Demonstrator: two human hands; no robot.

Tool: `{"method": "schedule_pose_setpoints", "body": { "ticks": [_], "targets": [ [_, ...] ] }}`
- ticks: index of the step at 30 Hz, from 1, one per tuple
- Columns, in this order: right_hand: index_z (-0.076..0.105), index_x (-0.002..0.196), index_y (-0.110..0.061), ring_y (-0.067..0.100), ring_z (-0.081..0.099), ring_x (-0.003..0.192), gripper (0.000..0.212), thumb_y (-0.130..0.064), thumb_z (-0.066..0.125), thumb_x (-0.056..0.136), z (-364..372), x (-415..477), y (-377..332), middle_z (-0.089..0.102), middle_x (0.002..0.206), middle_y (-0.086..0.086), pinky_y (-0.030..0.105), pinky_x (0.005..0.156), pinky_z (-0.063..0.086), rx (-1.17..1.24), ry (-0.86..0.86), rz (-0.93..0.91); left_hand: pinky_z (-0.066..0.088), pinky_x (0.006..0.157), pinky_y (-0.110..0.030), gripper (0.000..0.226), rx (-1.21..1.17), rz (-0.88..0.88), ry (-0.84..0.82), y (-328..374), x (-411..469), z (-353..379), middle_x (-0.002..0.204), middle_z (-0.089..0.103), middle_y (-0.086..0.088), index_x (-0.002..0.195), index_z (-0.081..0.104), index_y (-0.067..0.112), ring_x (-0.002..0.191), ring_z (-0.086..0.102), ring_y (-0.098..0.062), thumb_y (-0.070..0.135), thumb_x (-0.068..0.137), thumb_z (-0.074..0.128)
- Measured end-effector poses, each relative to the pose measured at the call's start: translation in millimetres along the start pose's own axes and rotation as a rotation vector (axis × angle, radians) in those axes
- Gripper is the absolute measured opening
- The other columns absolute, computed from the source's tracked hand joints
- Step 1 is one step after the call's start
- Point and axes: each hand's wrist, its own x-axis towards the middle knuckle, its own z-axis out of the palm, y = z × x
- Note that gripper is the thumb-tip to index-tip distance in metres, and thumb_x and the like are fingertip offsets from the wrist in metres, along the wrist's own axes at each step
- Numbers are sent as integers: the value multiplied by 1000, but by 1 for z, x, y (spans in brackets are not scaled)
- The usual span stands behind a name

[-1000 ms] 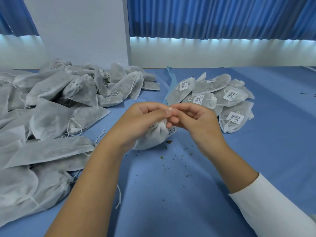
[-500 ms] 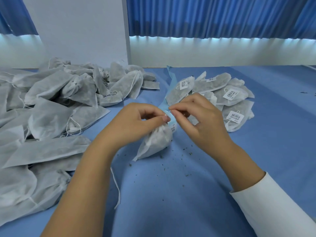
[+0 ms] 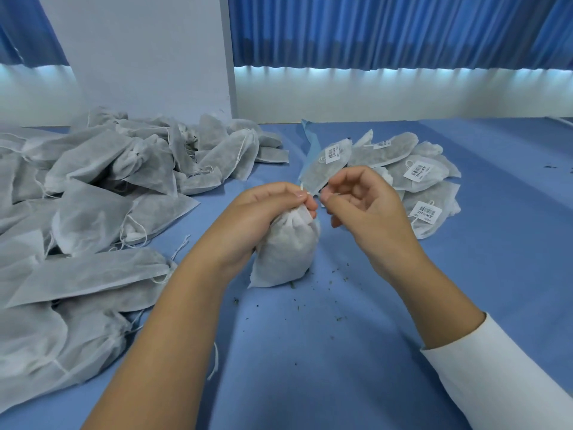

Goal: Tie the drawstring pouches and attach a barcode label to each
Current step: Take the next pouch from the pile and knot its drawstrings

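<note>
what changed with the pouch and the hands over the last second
The pouch went from lying tilted under the hands to standing upright on the blue table, neck gathered in the left hand. The right hand drew slightly off to the right, fingertips pinched. The unlabelled pile and the labelled pile stayed put.

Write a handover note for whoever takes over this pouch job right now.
Left hand: pinches the gathered neck of the pouch in work, which stands on the blue table.
Right hand: fingers pinched, apparently on the drawstring; too thin to confirm.
Done: labelled pouches piled at the right.
Left: finish this tie, check its label (none visible), then the unlabelled heap at the left.
</note>
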Motion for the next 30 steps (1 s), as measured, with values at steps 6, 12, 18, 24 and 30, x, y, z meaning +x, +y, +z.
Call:
{"method": "schedule_pose_setpoints", "body": {
  "ticks": [6,12,18,24,30],
  "targets": [
    [59,94,-14,12,69,84,19,-3,72,85,1,-2,0,75,91,1,21,65,53,88,-142,-4,48,66,-12,21,-2,-12,19,0,1,-2,74,69,9,78,69,16,70,63,-2,15,95,57],
    [58,86,-17,14,63,80,20,0,69,87,3,-4,-2,70,87,2,21,64,51,27,-177,-33,47,64,-11,18,31,-45,14,0,0,-4,80,71,9,81,70,17,73,62,-3,16,95,59],
    [52,87,-11,7,56,76,20,7,56,92,6,-4,-5,56,88,4,21,69,53,-24,-161,13,39,50,-8,20,285,33,283,-6,5,-5,62,65,12,65,75,29,54,53,-1,25,85,76],
    [53,84,-12,13,62,77,20,7,57,90,6,-3,-4,65,77,1,21,64,49,170,-100,152,36,48,-8,16,345,28,234,-9,6,-4,57,60,10,70,75,22,50,48,0,33,80,78],
    [54,81,-12,13,52,66,28,15,55,86,4,-1,-6,58,76,0,19,55,43,485,-97,260,34,45,-8,18,349,25,232,-11,8,-1,52,52,12,71,72,16,46,44,-1,26,86,74]
  ]
}}
